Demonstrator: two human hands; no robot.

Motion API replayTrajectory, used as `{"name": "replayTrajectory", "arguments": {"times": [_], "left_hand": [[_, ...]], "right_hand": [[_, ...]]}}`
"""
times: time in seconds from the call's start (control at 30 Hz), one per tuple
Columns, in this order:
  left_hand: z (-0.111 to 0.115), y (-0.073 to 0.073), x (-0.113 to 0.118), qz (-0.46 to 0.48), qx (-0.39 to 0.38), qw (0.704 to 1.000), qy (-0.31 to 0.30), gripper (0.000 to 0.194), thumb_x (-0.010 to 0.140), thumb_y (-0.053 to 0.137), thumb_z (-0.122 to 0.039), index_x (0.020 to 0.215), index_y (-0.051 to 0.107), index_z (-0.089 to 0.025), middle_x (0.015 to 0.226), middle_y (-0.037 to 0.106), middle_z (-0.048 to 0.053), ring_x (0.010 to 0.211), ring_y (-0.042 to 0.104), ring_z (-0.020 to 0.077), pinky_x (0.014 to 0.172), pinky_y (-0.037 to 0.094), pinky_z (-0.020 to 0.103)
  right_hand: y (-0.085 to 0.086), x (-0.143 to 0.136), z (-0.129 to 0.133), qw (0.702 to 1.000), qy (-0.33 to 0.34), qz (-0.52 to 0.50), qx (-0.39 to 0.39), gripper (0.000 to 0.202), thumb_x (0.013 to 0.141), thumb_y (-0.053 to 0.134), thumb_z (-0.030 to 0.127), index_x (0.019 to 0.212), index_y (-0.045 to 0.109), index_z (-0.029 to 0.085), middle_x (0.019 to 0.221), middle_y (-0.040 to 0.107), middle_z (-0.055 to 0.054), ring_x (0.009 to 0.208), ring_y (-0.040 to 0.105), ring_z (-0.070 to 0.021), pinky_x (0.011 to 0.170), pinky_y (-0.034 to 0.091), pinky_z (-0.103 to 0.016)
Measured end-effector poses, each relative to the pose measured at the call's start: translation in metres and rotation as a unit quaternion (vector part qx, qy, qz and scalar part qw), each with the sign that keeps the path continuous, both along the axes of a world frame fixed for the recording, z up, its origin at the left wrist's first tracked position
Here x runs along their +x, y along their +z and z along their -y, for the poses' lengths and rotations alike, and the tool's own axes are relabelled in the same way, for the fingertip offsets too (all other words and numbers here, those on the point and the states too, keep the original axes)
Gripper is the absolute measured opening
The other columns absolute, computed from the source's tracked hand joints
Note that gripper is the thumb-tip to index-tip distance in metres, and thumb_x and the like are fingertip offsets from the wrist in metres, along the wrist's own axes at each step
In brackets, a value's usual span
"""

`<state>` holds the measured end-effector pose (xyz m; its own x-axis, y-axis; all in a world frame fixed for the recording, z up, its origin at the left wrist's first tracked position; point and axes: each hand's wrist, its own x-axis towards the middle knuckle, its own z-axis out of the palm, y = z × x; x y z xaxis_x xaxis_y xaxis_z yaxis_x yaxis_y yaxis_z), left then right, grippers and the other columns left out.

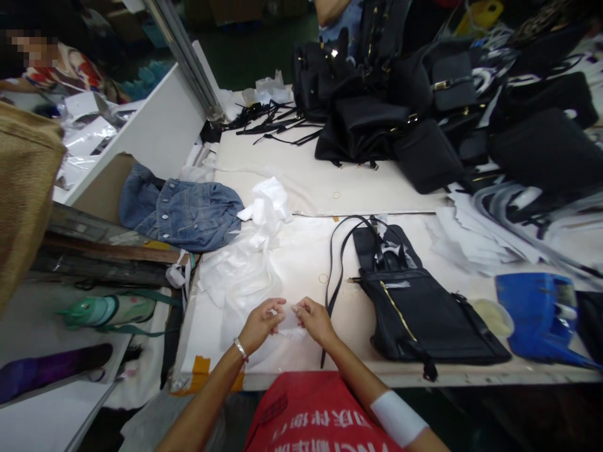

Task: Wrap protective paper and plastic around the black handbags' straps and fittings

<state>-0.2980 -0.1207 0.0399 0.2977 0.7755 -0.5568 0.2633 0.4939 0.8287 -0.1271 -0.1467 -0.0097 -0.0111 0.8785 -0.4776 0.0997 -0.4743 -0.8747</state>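
Note:
My left hand (262,323), with a silvery bracelet at its wrist, hovers over the front of the worktable. Its fingers are loosely curled, with a gap between thumb and forefinger. Facing it, my right hand (315,320) has thumb and forefinger pinched together; whatever lies in the pinch is too small to make out. Thin white wrapping sheets (240,276) spread under and behind the hands. To the right lies a black backpack (424,314) with a gold zipper, its thin strap (331,276) looping down beside my right hand.
Black bags (358,125) are heaped at the back right. A blue container (537,314) and a small round dish (492,317) stand beyond the backpack. A denim jacket (188,210) lies at the left edge. Below it rest a green bottle (108,311) and a metal post. Another person sits far left.

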Motion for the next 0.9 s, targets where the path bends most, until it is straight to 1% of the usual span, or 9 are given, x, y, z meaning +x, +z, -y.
{"name": "replayTrajectory", "arguments": {"times": [0.07,0.17,0.27,0.37,0.5,0.6,0.7,0.83,0.9], "left_hand": [[0.003,-0.005,0.011,0.020,-0.031,0.999,-0.018,0.025,0.073,0.062,-0.039,0.081,0.057,-0.016,0.081,0.067,0.004,0.042,0.049,0.0059,0.042,0.037,0.020],[0.008,-0.016,0.024,0.044,-0.064,0.996,-0.034,0.026,0.073,0.062,-0.040,0.081,0.055,-0.016,0.052,0.060,-0.002,0.040,0.051,0.0092,0.042,0.038,0.020],[0.012,-0.022,0.032,0.050,-0.066,0.996,-0.028,0.027,0.072,0.064,-0.039,0.082,0.054,-0.017,0.050,0.058,-0.003,0.043,0.054,0.0107,0.043,0.039,0.019],[0.015,-0.024,0.032,0.044,-0.059,0.997,-0.034,0.026,0.074,0.061,-0.040,0.084,0.054,-0.017,0.049,0.058,-0.003,0.041,0.052,0.0102,0.042,0.038,0.019],[0.020,-0.028,0.029,0.027,-0.044,0.998,-0.033,0.024,0.076,0.057,-0.040,0.082,0.053,-0.017,0.043,0.054,-0.005,0.037,0.047,0.0088,0.041,0.035,0.019],[0.021,-0.034,0.026,0.015,-0.029,0.999,-0.011,0.022,0.076,0.058,-0.038,0.079,0.053,-0.017,0.045,0.053,-0.005,0.039,0.046,0.0086,0.042,0.035,0.019],[0.022,-0.035,0.023,0.013,-0.029,0.999,0.003,0.022,0.075,0.059,-0.038,0.079,0.055,-0.016,0.046,0.054,-0.005,0.041,0.047,0.0089,0.044,0.036,0.020],[0.023,-0.026,0.016,0.032,-0.022,0.999,0.018,0.027,0.075,0.061,-0.038,0.090,0.057,-0.015,0.054,0.058,-0.003,0.047,0.052,0.0098,0.047,0.039,0.021],[0.022,-0.020,0.012,0.044,-0.036,0.998,0.022,0.028,0.076,0.059,-0.040,0.089,0.057,-0.015,0.054,0.059,-0.002,0.047,0.052,0.0098,0.047,0.040,0.021]], "right_hand": [[0.003,0.005,0.000,0.999,-0.015,0.028,0.008,0.027,0.080,0.053,0.044,0.066,0.052,0.020,0.054,0.055,0.005,0.046,0.051,-0.0099,0.047,0.038,-0.020],[0.004,0.012,0.002,0.996,-0.021,0.085,0.011,0.034,0.080,0.052,0.049,0.060,0.050,0.021,0.049,0.052,0.006,0.045,0.047,-0.0099,0.047,0.035,-0.021],[0.002,0.015,0.003,0.990,-0.029,0.140,0.020,0.039,0.079,0.053,0.051,0.055,0.048,0.020,0.047,0.048,0.006,0.046,0.045,-0.0101,0.048,0.032,-0.021],[0.000,0.015,0.003,0.988,-0.042,0.147,0.013,0.043,0.079,0.051,0.054,0.053,0.045,0.020,0.045,0.045,0.006,0.046,0.043,-0.0097,0.047,0.032,-0.021],[-0.003,0.014,0.007,0.994,-0.049,0.093,-0.010,0.045,0.078,0.051,0.058,0.055,0.043,0.020,0.046,0.043,0.007,0.044,0.045,-0.0096,0.045,0.033,-0.020],[-0.003,0.016,0.014,0.997,-0.028,-0.047,-0.045,0.040,0.079,0.048,0.058,0.067,0.048,0.020,0.050,0.048,0.006,0.045,0.049,-0.0102,0.045,0.039,-0.021],[-0.003,0.018,0.022,0.987,-0.001,-0.152,-0.055,0.033,0.076,0.056,0.052,0.083,0.053,0.019,0.056,0.054,0.005,0.048,0.052,-0.0103,0.049,0.043,-0.022],[-0.003,0.019,0.028,0.988,-0.022,-0.143,-0.046,0.028,0.076,0.057,0.046,0.076,0.056,0.018,0.054,0.055,0.004,0.046,0.049,-0.0089,0.049,0.041,-0.021],[-0.002,0.019,0.029,0.990,-0.045,-0.126,-0.042,0.028,0.077,0.057,0.045,0.074,0.055,0.017,0.059,0.058,0.002,0.048,0.049,-0.0089,0.049,0.041,-0.021]]}}
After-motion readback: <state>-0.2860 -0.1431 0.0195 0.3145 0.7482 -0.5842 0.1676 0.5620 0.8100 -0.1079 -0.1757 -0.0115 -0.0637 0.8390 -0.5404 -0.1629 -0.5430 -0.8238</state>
